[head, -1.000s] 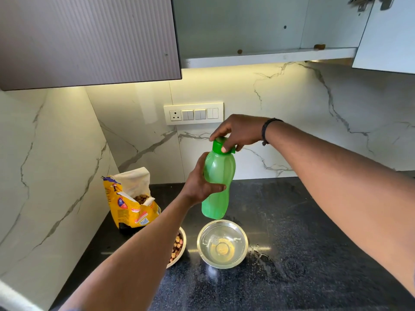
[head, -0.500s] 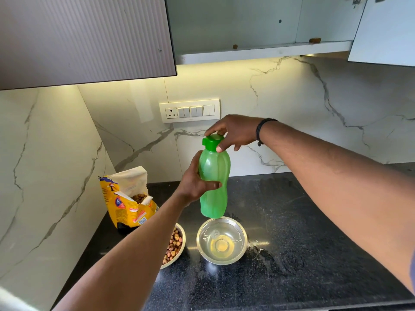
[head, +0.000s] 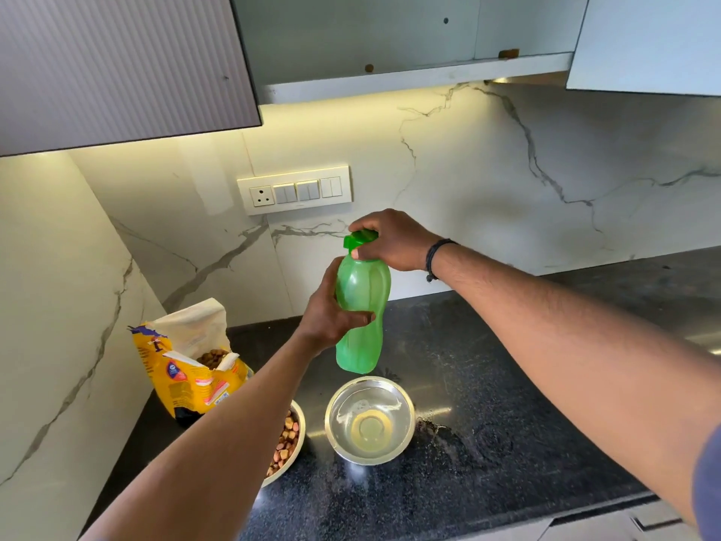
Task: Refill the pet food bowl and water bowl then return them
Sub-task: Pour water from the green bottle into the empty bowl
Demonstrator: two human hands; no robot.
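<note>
Above the dark speckled counter (head: 507, 384), the left hand (head: 331, 310) wraps its fingers round the middle of a green plastic water bottle (head: 361, 306), holding it upright in the air. The right hand (head: 390, 240) curls over the green cap (head: 359, 240) at the bottle's top. Directly below stands the steel water bowl (head: 370, 419) with clear water in it. Just to its left, partly hidden by the left forearm, sits the food bowl (head: 286, 443) holding kibble, and behind that an open yellow pet food bag (head: 187, 369).
</note>
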